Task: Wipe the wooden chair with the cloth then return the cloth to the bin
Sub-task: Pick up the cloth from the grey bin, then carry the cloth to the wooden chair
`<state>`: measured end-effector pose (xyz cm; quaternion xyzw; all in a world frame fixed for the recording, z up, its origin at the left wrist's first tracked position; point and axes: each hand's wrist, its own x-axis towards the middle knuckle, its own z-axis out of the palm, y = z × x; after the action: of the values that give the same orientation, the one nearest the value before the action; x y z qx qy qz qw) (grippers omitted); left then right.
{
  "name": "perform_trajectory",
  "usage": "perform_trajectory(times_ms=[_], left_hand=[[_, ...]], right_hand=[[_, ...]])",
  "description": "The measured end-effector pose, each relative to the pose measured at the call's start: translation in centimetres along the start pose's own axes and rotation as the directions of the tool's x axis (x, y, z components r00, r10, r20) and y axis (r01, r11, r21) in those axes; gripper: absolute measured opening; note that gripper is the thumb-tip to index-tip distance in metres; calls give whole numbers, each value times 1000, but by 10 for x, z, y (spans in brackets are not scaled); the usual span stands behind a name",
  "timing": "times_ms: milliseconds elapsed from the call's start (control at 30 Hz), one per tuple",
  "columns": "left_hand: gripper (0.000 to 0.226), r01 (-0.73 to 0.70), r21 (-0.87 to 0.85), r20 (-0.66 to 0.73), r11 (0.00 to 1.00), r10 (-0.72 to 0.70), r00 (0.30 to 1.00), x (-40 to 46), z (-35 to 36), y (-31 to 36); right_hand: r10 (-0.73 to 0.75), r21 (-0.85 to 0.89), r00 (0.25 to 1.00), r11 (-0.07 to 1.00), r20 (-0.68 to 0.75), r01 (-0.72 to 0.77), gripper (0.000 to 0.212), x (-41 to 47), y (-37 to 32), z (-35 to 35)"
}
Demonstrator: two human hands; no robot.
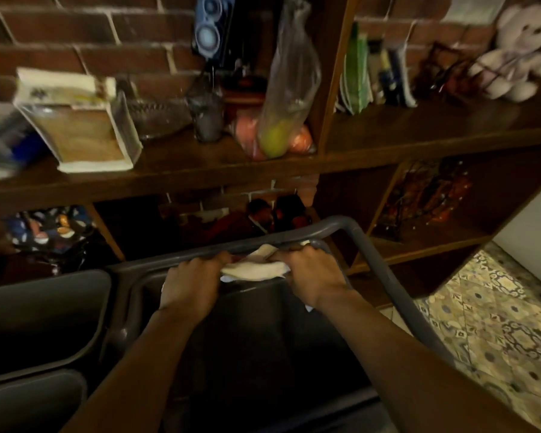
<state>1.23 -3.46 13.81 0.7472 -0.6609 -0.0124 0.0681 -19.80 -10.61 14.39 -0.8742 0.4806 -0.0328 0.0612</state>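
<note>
One cloth (pixel 253 270), two hands, above one grey bin (pixel 384 264).
Left hand (pixel 190 284) and right hand (pixel 313 275), both palm-down, fingers clenched on the cloth just inside the bin's far rim.

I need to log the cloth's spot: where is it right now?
In the head view, the cloth sits low centre, held between the left hand and right hand, over the grey bin.
</note>
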Motion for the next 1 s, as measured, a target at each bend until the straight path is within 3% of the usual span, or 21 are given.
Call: perform_trajectory(times_ms=[367, 767, 1000], left_hand=[[42, -106, 53, -265, 993, 116, 957, 4, -102, 11], [35, -229, 29, -352, 973, 224, 909, -2, -165, 14], [40, -389, -16, -359, 921, 358, 862, -5, -152, 68]], right_hand=[[50, 0, 980, 999, -193, -50, 49, -19, -21, -110], [93, -57, 933, 991, -346, -120, 50, -47, -45, -167], [254, -75, 901, 952, -351, -298, 45, -97, -18, -163]])
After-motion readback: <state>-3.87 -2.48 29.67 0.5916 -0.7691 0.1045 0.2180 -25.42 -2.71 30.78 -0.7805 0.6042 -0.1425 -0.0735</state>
